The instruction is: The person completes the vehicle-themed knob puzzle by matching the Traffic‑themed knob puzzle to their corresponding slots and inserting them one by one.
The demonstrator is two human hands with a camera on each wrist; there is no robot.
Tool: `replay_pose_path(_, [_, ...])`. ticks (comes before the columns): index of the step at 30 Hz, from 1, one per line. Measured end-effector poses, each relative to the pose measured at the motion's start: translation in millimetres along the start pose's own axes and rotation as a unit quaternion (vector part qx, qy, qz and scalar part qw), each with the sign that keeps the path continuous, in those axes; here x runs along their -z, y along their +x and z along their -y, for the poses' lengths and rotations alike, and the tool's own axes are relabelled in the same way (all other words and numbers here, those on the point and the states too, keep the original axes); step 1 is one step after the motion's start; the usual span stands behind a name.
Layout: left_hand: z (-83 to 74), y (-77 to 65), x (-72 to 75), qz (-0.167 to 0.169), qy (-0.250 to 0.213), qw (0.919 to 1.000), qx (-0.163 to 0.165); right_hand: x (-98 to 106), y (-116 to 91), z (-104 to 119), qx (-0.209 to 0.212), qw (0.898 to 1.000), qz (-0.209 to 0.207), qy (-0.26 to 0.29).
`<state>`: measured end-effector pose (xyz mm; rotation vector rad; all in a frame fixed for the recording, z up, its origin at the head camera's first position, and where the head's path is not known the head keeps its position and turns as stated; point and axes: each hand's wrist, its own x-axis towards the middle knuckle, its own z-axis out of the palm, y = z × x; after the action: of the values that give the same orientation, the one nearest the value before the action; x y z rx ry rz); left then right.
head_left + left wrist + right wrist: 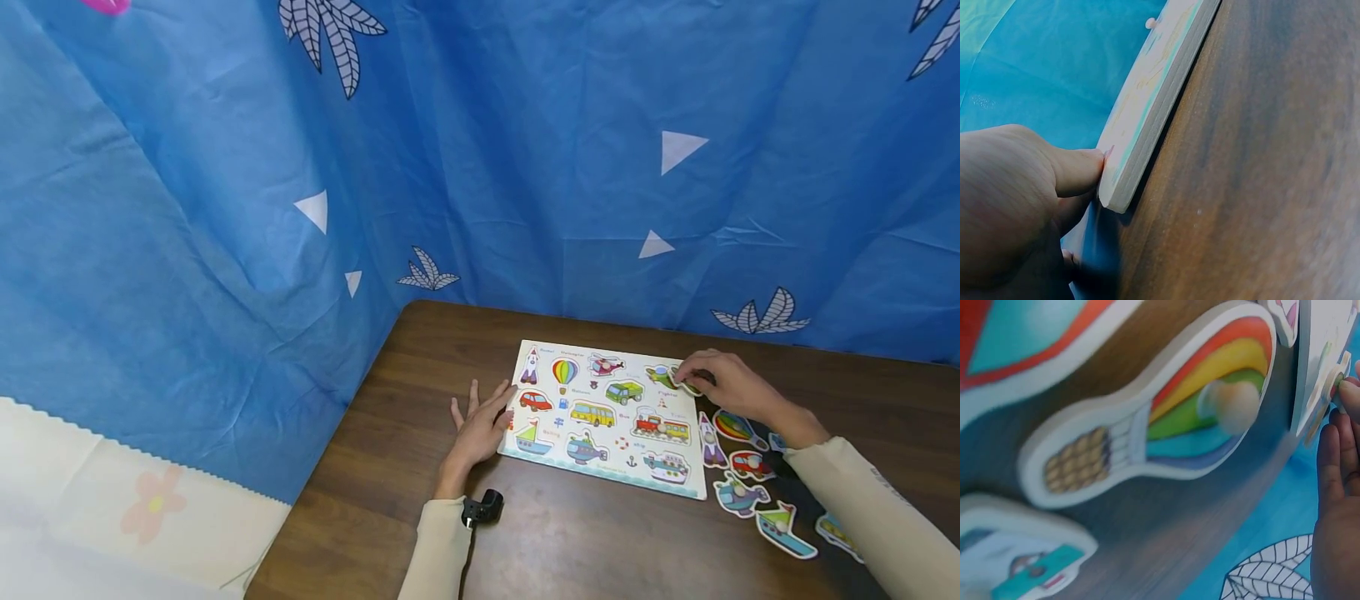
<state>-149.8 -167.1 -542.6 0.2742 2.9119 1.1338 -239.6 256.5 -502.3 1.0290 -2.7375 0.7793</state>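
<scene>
A white puzzle board printed with vehicles lies on the brown table. My left hand rests at its left edge, fingers spread; in the left wrist view the thumb touches the board's corner. At the upper right corner, my right hand pinches a white-edged puzzle piece over the printed green plane. Fingers partly hide this piece, so I cannot tell its full picture.
Right of the board lie loose knobbed pieces: a rocket, a balloon, a red car, a submarine and a sailboat. Another piece is partly under the right sleeve. A blue curtain hangs behind the table.
</scene>
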Motion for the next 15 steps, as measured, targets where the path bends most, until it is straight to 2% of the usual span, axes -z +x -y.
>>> replay_pose_path(10, [-1.8, 0.4, 2.9, 0.013, 0.010, 0.9997, 0.018, -12, 18, 2, -0.019, 0.999, 0.043, 0.007])
replay_pose_path(15, [-2.3, -0.7, 2.7, 0.014, 0.012, 0.9996, 0.021, -17, 22, 3, -0.024, 0.998, 0.049, 0.006])
